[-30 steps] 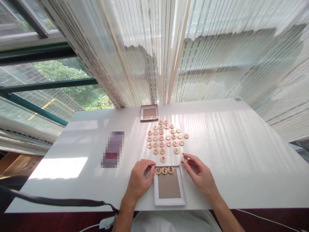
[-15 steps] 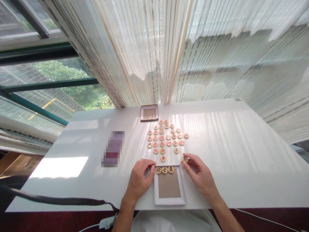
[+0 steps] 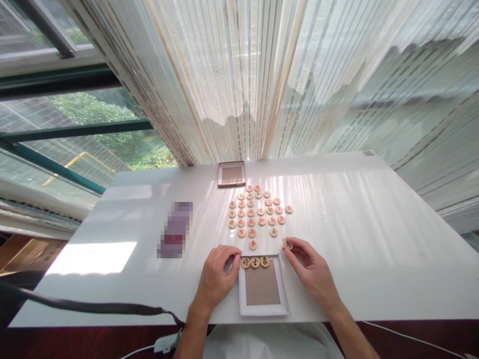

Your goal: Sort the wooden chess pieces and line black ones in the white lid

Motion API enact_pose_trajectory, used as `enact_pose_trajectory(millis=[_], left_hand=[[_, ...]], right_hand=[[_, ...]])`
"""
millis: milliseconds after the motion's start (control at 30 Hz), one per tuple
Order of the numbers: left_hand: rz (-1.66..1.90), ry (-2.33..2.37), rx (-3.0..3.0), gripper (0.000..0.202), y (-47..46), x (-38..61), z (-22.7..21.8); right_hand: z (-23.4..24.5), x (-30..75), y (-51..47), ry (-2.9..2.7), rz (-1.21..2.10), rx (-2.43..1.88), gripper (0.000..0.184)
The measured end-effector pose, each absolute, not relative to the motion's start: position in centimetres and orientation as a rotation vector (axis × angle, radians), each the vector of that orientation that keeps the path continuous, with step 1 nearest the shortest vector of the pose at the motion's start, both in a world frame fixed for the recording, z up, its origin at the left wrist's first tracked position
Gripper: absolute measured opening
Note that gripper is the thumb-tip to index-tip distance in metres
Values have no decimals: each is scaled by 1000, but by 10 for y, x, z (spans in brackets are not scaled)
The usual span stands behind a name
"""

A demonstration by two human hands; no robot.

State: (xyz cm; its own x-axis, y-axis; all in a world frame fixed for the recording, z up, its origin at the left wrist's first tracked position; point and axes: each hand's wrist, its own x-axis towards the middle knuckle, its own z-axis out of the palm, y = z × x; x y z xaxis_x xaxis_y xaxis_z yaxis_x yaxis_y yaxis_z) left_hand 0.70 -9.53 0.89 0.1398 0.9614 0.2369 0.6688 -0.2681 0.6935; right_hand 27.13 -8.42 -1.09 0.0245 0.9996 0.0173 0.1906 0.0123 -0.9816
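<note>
My right hand pinches a round wooden Chinese chess piece with a black character between thumb and fingers. It is just off the upper right corner of a shallow white box. My left hand is closed at the box's upper left corner, thumb and forefinger on its edge. Inside, along the far wall, three black-marked chess pieces lie side by side, and the brown bottom shows below them. Beyond the box, several loose chess pieces with red or black characters lie face up on the white table.
A brown-rimmed box lid lies at the table's far edge. To the left is a blurred purple item. A black strap crosses the lower left, near a white power strip. Curtains hang behind the table.
My right hand has shifted very slightly to the right, and the chess piece in it has turned a little. My left hand and the pieces in the box stay put.
</note>
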Motion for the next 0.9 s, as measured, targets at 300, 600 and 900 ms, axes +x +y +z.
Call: enact_pose_trajectory(millis=[300,600,900], left_hand=[[929,1556,2010,11,-95,7,7],[947,1561,2019,13,-95,7,6],[938,1560,2019,12,-94,7,7]], right_hand=[[-8,272,-85,-1346,1107,-1346,32],[-11,272,-84,-1367,1081,-1285,26],[-6,271,-82,-1431,1039,-1233,22]])
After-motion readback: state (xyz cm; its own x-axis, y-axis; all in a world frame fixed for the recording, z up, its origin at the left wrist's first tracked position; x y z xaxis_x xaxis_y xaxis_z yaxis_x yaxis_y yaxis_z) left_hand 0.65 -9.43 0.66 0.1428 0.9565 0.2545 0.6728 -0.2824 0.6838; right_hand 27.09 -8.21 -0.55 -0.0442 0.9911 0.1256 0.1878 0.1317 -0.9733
